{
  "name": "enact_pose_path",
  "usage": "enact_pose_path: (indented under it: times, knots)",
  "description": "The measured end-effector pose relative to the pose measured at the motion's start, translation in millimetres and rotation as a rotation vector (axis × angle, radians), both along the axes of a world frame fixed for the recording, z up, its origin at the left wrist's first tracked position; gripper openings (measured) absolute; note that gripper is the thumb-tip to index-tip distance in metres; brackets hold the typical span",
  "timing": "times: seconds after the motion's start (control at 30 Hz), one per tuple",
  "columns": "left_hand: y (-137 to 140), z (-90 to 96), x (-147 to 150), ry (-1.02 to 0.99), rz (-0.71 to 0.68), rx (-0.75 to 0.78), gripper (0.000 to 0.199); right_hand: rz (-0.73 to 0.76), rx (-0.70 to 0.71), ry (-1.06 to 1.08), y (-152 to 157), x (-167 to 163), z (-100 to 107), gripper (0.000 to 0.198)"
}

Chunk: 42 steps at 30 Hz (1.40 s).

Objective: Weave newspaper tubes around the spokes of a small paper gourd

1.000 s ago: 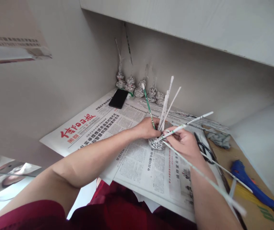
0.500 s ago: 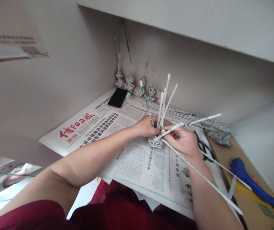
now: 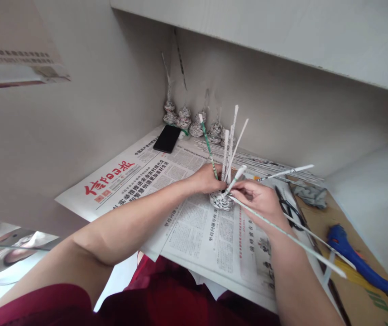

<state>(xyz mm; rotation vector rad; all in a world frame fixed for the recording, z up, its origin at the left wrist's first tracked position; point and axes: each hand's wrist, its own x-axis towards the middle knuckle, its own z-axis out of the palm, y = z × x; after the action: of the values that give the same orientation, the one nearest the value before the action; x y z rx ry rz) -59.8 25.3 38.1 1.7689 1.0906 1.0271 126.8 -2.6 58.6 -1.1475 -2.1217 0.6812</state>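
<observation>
A small round woven newspaper piece (image 3: 221, 202) sits on spread newspaper, with several rolled paper tubes sticking out of it. My left hand (image 3: 208, 178) is closed around its far left rim, beside a green-patterned tube (image 3: 208, 147) and several upright white tubes (image 3: 229, 147). At the right rim, my right hand (image 3: 260, 199) pinches at the base of the tubes; its fingertips partly hide what they grip. One short tube (image 3: 237, 179) slants up near the right fingers. A long pale-green tube (image 3: 292, 237) runs from the piece across my right wrist.
Several gourd-shaped woven paper pieces (image 3: 183, 117) line the back wall. Before them lie a black phone (image 3: 167, 138) and a bundle of paper tubes (image 3: 265, 165). On the right are black-handled scissors (image 3: 290, 210), a grey crumpled cloth (image 3: 311, 197) and a blue glue gun (image 3: 356, 262). A shelf overhangs above.
The short tube by my right fingers has tilted more upright. The long pale-green tube's free end has risen, and my right hand has shifted slightly. My left hand stays in place.
</observation>
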Motion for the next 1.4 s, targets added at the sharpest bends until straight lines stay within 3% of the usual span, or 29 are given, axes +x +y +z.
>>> enact_pose_path:
  times: [0.2, 0.4, 0.53, 0.8, 0.93, 1.03, 1.13, 1.4]
  knots:
    - [0.5, 1.7, 0.1, 0.000, -0.028, -0.042, 0.024, 0.031, 0.188, -0.239, -7.1, -4.7, 6.6, 0.016]
    - [-1.5, 4.6, 0.7, -0.022, 0.029, -0.070, 0.022, 0.045, -0.003, -0.175, -6.1, 3.7, 5.6, 0.020]
    - [-2.0, 5.0, 0.2, -0.006, 0.025, -0.038, 0.024, -0.015, 0.085, -0.197, -3.0, 3.4, 5.9, 0.015]
    - [-1.0, 3.4, -0.1, 0.043, 0.051, -0.004, 0.019, 0.089, 0.216, -0.322, -1.6, 1.1, 8.4, 0.022]
    - [-1.2, 2.3, 1.3, 0.027, 0.057, -0.017, 0.024, 0.002, 0.211, -0.280, -7.0, -0.3, 8.7, 0.017]
    - [-1.4, 2.5, 1.4, 0.041, 0.054, 0.004, 0.022, -0.075, 0.300, -0.286, -9.5, -4.6, 6.0, 0.013]
    - [-1.8, 4.0, 1.1, 0.077, 0.053, 0.027, 0.018, -0.054, 0.374, -0.336, -10.1, -7.4, 4.3, 0.014]
    - [-5.9, 5.6, 2.1, 0.064, 0.052, 0.016, 0.015, 0.041, 0.269, -0.580, -18.9, -10.9, 7.0, 0.020]
